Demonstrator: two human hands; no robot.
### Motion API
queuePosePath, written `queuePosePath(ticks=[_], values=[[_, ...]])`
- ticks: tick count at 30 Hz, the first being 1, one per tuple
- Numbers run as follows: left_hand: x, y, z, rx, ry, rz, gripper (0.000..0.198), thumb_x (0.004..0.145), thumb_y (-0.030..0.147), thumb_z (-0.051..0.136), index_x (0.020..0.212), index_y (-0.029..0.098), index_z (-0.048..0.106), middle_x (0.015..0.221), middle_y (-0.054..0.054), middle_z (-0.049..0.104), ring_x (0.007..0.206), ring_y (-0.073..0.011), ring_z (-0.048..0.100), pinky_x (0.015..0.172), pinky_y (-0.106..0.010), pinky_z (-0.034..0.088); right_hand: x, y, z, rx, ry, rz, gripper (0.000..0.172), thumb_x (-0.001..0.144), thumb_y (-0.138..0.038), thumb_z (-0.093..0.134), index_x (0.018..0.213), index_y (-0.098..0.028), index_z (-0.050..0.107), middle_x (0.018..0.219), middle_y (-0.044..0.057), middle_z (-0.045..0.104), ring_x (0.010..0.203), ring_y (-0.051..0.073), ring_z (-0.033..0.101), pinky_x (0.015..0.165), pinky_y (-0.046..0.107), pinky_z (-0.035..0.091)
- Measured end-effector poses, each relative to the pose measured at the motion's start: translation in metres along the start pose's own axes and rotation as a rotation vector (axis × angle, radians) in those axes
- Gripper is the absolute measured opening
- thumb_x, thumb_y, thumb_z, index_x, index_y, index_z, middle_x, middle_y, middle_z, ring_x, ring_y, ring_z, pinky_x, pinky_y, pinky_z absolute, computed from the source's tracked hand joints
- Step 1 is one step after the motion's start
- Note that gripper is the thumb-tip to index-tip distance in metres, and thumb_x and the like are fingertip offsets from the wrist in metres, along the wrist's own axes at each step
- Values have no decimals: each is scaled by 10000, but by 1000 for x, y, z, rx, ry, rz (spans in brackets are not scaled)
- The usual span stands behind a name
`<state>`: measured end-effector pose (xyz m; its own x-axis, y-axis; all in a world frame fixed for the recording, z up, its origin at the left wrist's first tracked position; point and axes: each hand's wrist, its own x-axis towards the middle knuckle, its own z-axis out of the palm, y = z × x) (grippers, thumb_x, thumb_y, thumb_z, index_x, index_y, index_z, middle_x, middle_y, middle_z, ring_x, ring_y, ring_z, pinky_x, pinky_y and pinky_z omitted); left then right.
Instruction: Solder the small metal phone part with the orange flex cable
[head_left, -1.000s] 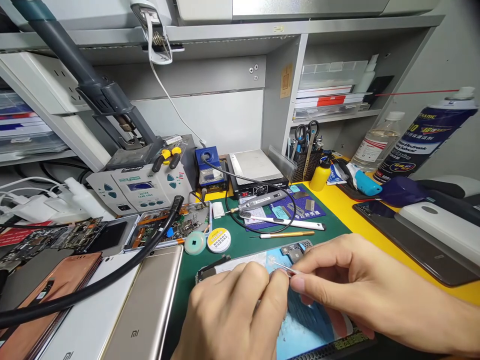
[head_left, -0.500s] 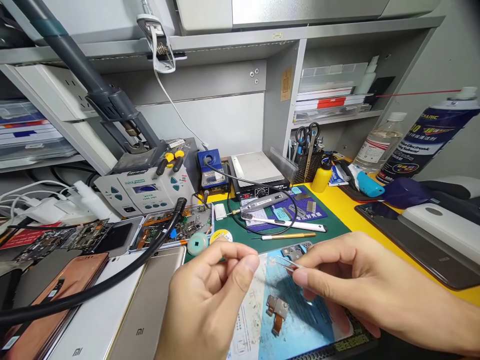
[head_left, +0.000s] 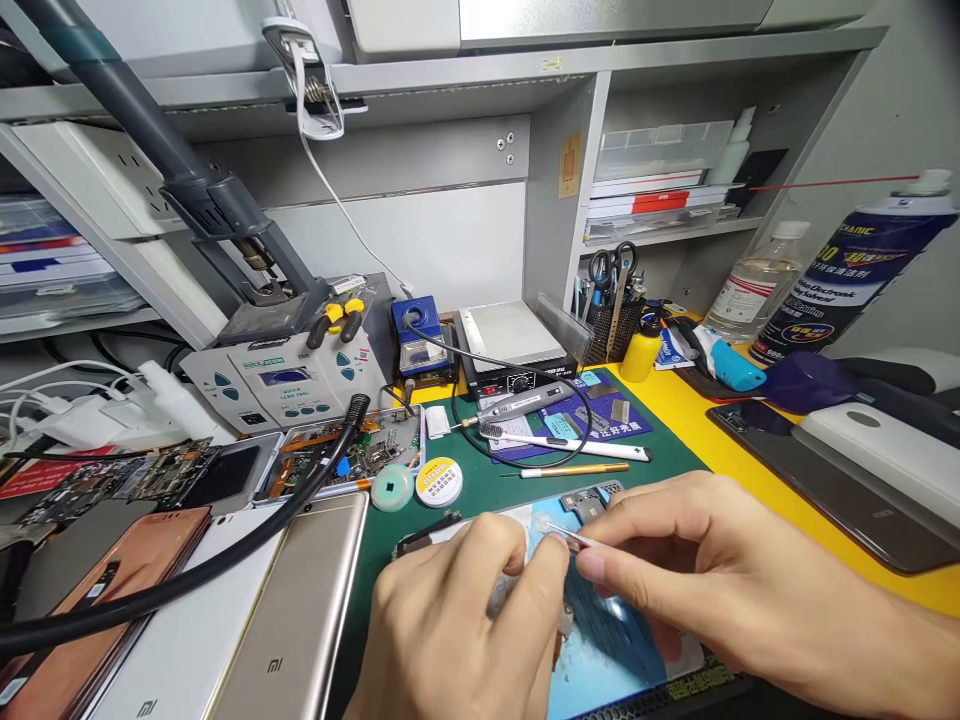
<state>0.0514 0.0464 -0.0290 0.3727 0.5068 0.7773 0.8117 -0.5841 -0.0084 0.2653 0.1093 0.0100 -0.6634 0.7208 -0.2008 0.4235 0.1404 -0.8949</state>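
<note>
My right hand (head_left: 675, 560) pinches metal tweezers (head_left: 568, 536) over the blue-and-white work surface (head_left: 611, 650). Close by on the left, my left hand (head_left: 480, 610) has its thumb and forefinger bent together near the tweezer tips; whatever lies between them is too small or hidden to name. Under the left hand a small camera-like module (head_left: 565, 620) with a brown flex is mostly covered. A dark metal part (head_left: 585, 503) lies at the top of the work surface, just behind the tweezers.
Phones (head_left: 289, 600) lie at the left under a black hose (head_left: 247, 560). A round tin (head_left: 439, 482), a brush (head_left: 570, 442) and a gold-handled tool (head_left: 574, 470) lie behind the hands. A yellow bottle (head_left: 641, 350) and a large phone (head_left: 810, 490) are at the right.
My left hand has moved right and turned over, coming up to the tweezers and covering most of the module. The round tin shows more fully. My right hand has hardly moved.
</note>
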Motion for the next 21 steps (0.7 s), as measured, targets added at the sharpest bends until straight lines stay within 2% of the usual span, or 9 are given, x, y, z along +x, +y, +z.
queuePosePath(ticks=[3,6,11,15,18,21], values=[[-1,-2,0,13,-12,33,286,872,41,687,1139,140,703,825,-29,683,603,-154,600,517,-308,408,-1,5,0,-62,11,-62,434,1012,-488,637,718,-169,655,584,-40,550,532,88,454,477,181,382],[-3,-2,-1,-2,-21,42,265,894,45,652,1139,135,696,836,-27,708,642,-163,632,546,-322,408,-4,8,0,-100,28,-93,397,1016,-461,638,745,-173,681,597,-44,550,546,87,452,483,172,392],[-4,4,-4,-36,-61,-25,261,924,66,651,1162,170,676,881,-7,733,671,-159,661,595,-335,413,-5,8,0,-104,37,-112,397,1021,-457,622,758,-173,712,602,-42,547,542,88,458,480,169,401],[0,12,-4,-240,-27,-299,241,961,55,624,1101,247,656,860,33,665,719,-130,650,666,-289,440,-3,6,1,-72,51,-126,381,1002,-464,648,773,-172,737,583,-37,558,523,93,466,464,177,399],[6,18,-5,-439,-2,-534,210,974,87,600,981,284,673,818,46,563,671,-90,582,540,-222,380,-3,4,1,-23,55,-99,379,994,-488,654,822,-170,770,583,-21,595,493,104,521,446,191,417],[13,22,-7,-567,16,-729,164,967,180,619,865,282,697,755,55,511,534,-76,441,436,-226,273,-4,2,1,-22,85,-112,373,990,-481,667,815,-169,774,578,-19,606,472,105,553,433,190,426]])
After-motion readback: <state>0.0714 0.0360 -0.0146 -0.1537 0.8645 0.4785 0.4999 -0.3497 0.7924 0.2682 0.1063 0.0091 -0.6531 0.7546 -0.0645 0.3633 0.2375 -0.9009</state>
